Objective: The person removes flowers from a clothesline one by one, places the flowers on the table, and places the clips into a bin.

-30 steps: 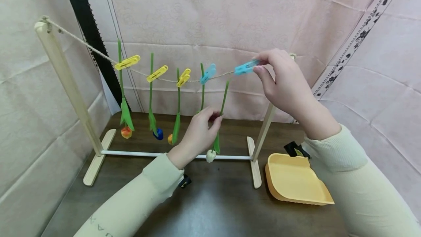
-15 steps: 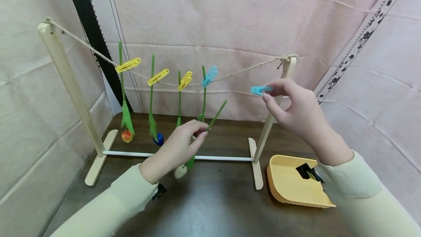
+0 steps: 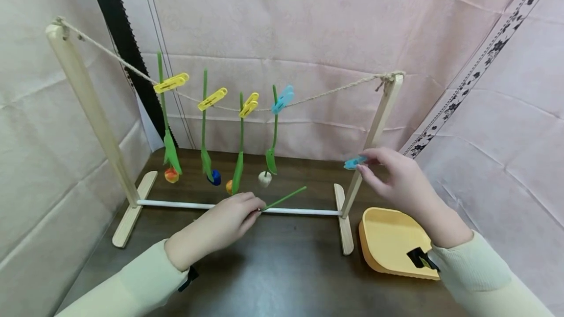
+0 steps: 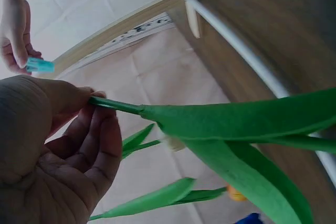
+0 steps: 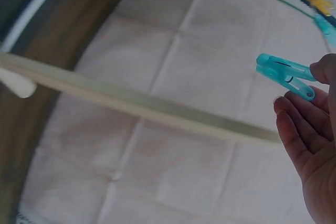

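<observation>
At the left stands the wooden left post (image 3: 88, 106), a knotted rope (image 3: 335, 94) running from its top. A first yellow clothespin (image 3: 172, 83) clips a stem to the rope, its red-orange bloom (image 3: 172, 175) hanging head down. A second yellow clothespin (image 3: 213, 99) holds a stem whose blue bloom (image 3: 215, 177) is partly covered by its leaf. Under the third yellow clothespin (image 3: 249, 105), an orange bloom (image 3: 229, 186) shows only in part behind a leaf.

Just below, the left hand (image 3: 220, 221) pinches a green stem (image 3: 284, 198) between thumb and fingertips. From the head the rest of that flower is hidden by the hand; the left wrist view shows its long leaves (image 4: 236, 121), but they run off the right edge—the colour of its bloom cannot be told.

Next along, a blue clothespin on the rope (image 3: 282, 100) clips a stem with a white bloom (image 3: 265, 178). Below, the white rod (image 3: 304, 212) passes partly behind the left hand. Before the right post (image 3: 381, 121), the loose blue clothespin (image 3: 353, 163) is clear of the rope, its handle end pinched by the right hand (image 3: 403, 182)—this hand is cut off by the right wrist view's edge. At far right, the sleeve covers a corner of the yellow tray (image 3: 392, 229).
</observation>
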`<state>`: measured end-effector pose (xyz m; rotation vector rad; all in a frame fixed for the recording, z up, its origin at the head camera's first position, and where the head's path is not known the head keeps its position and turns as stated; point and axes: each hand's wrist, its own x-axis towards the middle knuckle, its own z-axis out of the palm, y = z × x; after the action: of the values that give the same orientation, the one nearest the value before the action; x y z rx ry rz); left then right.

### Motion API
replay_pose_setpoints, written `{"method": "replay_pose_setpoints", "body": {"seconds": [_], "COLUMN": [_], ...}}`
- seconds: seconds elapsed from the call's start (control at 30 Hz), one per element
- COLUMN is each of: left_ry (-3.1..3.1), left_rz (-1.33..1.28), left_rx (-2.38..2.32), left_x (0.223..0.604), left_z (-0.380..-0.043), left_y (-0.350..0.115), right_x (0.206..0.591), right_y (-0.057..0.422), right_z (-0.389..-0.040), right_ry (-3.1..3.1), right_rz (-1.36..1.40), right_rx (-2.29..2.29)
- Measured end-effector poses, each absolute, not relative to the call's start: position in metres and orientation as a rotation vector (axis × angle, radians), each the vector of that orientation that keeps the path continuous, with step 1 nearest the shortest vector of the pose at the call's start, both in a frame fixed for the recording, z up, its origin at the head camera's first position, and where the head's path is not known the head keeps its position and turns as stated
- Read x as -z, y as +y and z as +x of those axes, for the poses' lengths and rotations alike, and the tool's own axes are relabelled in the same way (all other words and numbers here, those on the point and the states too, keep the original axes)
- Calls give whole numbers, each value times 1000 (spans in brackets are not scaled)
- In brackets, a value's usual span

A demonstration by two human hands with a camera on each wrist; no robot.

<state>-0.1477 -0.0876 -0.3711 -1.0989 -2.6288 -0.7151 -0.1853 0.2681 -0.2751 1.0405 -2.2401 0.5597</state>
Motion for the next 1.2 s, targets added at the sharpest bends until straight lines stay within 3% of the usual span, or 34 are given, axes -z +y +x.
{"method": "replay_pose_setpoints", "body": {"seconds": [0.27,0.63,0.87,1.2], "left_ry": [-2796,-2905,-2957,-2963], "left_rz": [-1118,-1113,-1092,-1094], "left_rx": [610,413,252,174], "left_x": [392,429,446,462], "left_z": [-143,-140,-136,-133], "left_y": [-102,-122,-124,-121], "right_x": [315,399,436,451], "right_y": [313,406,420,420], "right_z": [-180,-173,-172,-172], "right_ry": [-2529,-3012,-3078,-3080], "right_rz": [794,290,208,295], "right_rx": [-528,-863,-986,-1029]}}
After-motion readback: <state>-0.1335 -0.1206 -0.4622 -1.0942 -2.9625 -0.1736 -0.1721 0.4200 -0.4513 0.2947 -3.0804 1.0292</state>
